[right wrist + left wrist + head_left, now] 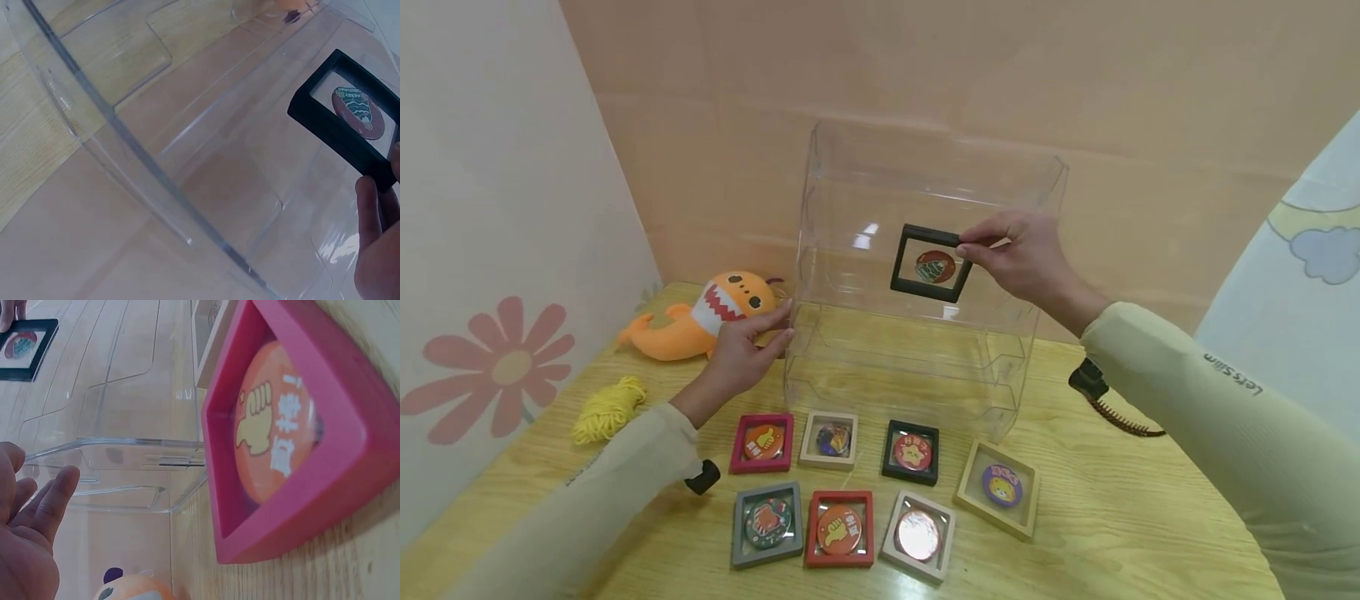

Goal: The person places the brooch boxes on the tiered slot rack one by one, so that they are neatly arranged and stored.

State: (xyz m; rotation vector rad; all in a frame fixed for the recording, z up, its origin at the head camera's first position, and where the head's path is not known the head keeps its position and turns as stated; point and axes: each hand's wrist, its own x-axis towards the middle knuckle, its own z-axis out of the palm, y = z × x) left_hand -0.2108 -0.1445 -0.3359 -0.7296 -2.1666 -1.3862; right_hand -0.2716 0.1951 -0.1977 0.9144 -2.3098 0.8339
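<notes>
At the table (1112,500), before a clear rack (865,325), I'm holding up one black frame (916,260).
My left hand (741,354) is sitting loosely spread at the rack's side; my right hand (1026,254) is pinching the frame's corner. I'm judging this early: one frame raised, seven other frames (840,529) lying flat. The right wrist view is showing lettering on the badge (358,112), unreadable from the head view.

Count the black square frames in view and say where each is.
2. One black square frame is pinched in the right hand, above the light wooden table; the other black frame lies on it, in the row nearer the clear plastic rack. None seems hidden.
</notes>
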